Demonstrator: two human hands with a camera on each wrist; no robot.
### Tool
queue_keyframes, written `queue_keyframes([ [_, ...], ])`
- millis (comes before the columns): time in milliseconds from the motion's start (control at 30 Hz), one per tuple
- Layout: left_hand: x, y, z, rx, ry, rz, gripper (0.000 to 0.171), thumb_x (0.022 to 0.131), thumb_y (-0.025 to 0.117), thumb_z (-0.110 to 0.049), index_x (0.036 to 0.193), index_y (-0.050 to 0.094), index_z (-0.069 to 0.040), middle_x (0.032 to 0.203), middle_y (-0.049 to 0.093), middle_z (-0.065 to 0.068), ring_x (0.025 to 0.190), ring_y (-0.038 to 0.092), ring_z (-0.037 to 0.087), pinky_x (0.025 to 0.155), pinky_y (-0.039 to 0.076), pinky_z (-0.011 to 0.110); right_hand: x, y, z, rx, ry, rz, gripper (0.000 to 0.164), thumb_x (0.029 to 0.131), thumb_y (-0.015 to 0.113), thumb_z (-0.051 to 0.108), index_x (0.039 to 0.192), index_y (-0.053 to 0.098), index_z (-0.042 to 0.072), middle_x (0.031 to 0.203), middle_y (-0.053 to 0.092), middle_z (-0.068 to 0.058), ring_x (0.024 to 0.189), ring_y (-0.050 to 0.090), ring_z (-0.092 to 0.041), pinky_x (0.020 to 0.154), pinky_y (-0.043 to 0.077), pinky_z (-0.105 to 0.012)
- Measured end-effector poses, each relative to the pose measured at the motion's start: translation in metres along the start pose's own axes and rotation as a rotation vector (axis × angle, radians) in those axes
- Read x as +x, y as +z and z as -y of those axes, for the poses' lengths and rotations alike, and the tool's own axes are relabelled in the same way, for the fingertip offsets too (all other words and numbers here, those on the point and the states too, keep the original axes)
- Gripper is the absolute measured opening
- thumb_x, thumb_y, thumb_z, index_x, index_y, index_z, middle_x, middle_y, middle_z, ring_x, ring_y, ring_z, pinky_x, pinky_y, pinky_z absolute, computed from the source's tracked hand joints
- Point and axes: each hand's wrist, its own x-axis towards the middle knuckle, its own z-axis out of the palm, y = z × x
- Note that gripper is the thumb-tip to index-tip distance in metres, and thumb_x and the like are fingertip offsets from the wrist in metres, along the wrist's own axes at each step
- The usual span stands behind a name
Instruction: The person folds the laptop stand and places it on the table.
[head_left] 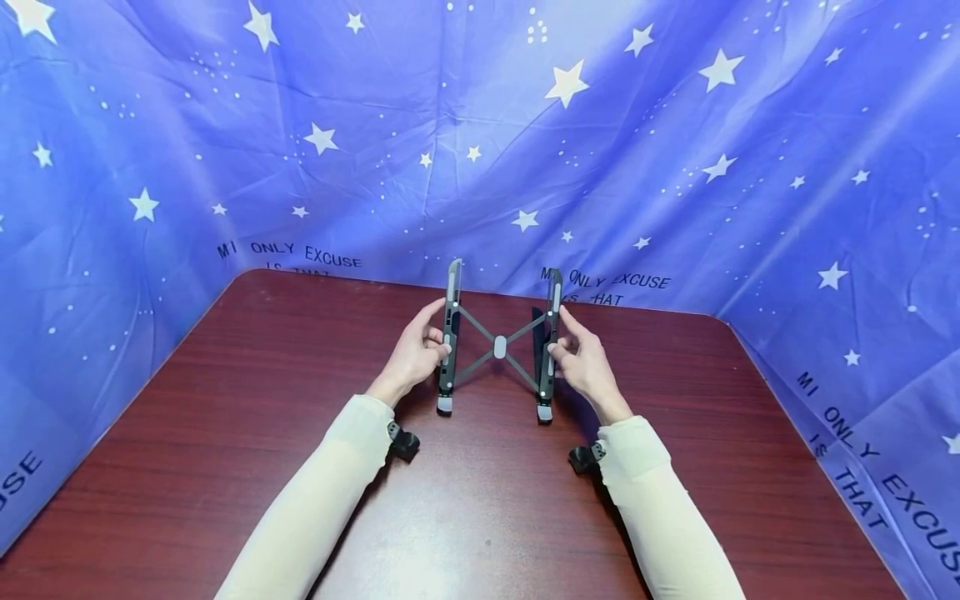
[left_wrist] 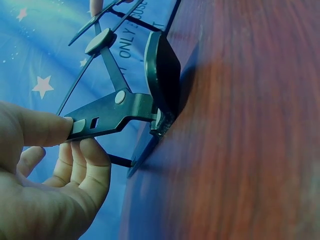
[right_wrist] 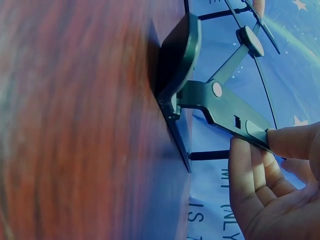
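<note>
A dark folding laptop stand (head_left: 500,347) is spread on the table, its two side rails joined by crossed bars at a grey oval hub. My left hand (head_left: 416,350) pinches the left rail (head_left: 450,325) between thumb and fingers. On the other side, my right hand (head_left: 585,358) pinches the right rail (head_left: 551,333) the same way. Both wrist views show the thumb on top of a rail near a grey pad, with fingers beneath. The front lip (left_wrist: 162,70) of the left rail stands upright in the left wrist view; a matching lip (right_wrist: 180,55) appears in the right wrist view.
The stand is on a reddish-brown wooden table (head_left: 480,517) with rounded far corners. Blue cloth (head_left: 420,125) with white stars and printed words hangs behind and at both sides. Small black cameras (head_left: 405,444) are strapped at both wrists over pale sleeves.
</note>
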Motion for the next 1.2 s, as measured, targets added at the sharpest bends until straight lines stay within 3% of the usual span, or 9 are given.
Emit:
queue_keyframes([
  [200,-0.002,-0.003,-0.001,0.003,-0.003,-0.007,0.082,0.081,0.058,0.015,0.148,0.035,-0.027,0.083,0.051,0.01,0.068,0.054,0.019,0.061,0.047,0.028,0.0,0.002,0.003,-0.003,0.0,0.006,0.068,0.093,0.056,0.002,0.151,0.029,0.026,0.085,0.055,-0.014,0.071,0.06,-0.042,0.06,0.055,-0.044],
  [500,-0.005,-0.011,-0.002,0.019,-0.004,-0.014,0.083,0.081,0.058,0.015,0.148,0.034,-0.026,0.084,0.05,0.01,0.066,0.051,0.021,0.056,0.043,0.029,0.001,0.008,0.006,0.003,-0.001,0.008,0.069,0.093,0.057,0.003,0.151,0.029,0.028,0.087,0.055,-0.013,0.065,0.06,-0.026,0.059,0.056,-0.037],
  [833,-0.005,-0.009,-0.002,0.0,0.013,-0.012,0.083,0.08,0.058,0.017,0.148,0.035,-0.024,0.082,0.051,0.011,0.065,0.053,0.019,0.061,0.046,0.028,0.0,0.003,0.006,0.023,-0.014,0.055,0.071,0.091,0.057,0.0,0.151,0.028,0.025,0.087,0.055,-0.016,0.071,0.062,-0.04,0.064,0.055,-0.049],
  [1200,-0.004,-0.009,-0.002,0.018,-0.006,-0.024,0.083,0.079,0.059,0.016,0.148,0.036,-0.025,0.083,0.052,0.011,0.067,0.056,0.019,0.064,0.049,0.029,-0.002,0.002,0.007,-0.023,0.002,0.061,0.073,0.091,0.057,-0.001,0.151,0.028,0.028,0.08,0.06,-0.016,0.065,0.065,-0.027,0.061,0.057,-0.039],
])
